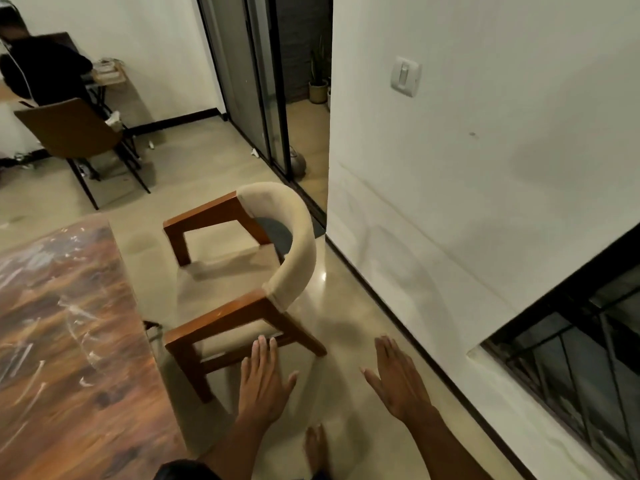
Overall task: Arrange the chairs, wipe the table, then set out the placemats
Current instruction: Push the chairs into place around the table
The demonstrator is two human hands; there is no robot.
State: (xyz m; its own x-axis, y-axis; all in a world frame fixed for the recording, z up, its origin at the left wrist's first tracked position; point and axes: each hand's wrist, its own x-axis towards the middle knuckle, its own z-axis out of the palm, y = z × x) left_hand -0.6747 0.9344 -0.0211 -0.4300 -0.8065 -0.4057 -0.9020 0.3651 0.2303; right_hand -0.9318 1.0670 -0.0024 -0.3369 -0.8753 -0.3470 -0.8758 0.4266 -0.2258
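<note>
A wooden armchair (pixel 242 268) with a padded cream back stands on the floor just beside the counter (pixel 62 341), which is covered in clear plastic. Both grips are released, fingers straight: the left hand (pixel 263 382) reaches toward the near armrest, the right hand (pixel 398 382) hovers apart over the floor. Best to take both armrests and slide the chair squarely toward the counter
</note>
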